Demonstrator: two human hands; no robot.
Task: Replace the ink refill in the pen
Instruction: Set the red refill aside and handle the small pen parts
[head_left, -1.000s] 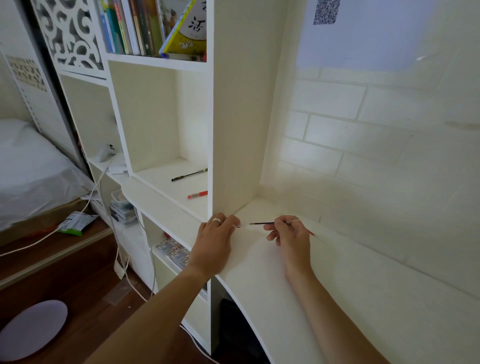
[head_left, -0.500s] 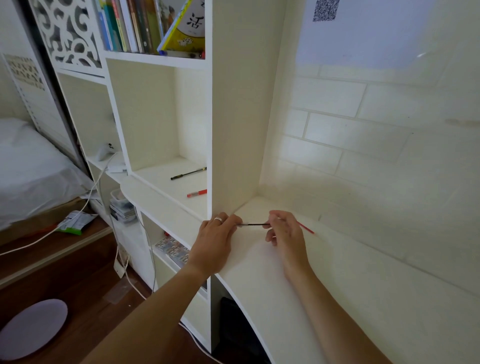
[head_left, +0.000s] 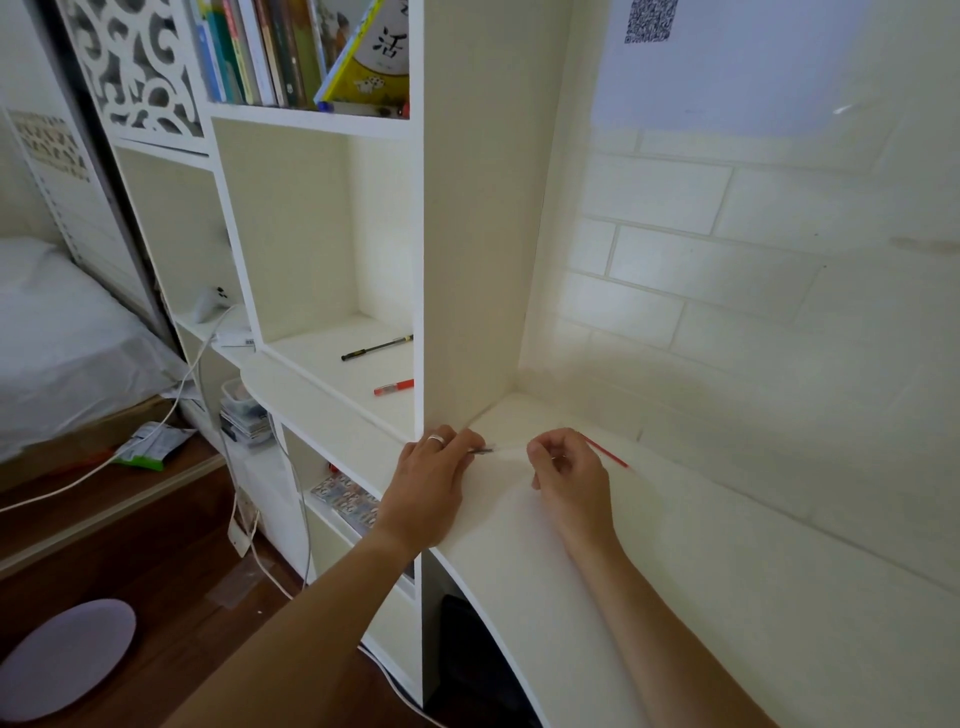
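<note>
1. Pulling apart: the left hand (head_left: 428, 480) now pinches a small dark pen piece (head_left: 483, 450), away from the right hand (head_left: 566, 467).
2. The right hand, curled shut, holds the red refill (head_left: 605, 452) over the desk (head_left: 727, 571).
3. The pen looks opened up, ready for swapping.

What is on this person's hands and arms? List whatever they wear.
Both forearms are bare, with no sleeves, watch or bracelet in view. The left hand wears one plain silver ring on a finger. The right hand shows no ring or glove from this angle.
</note>
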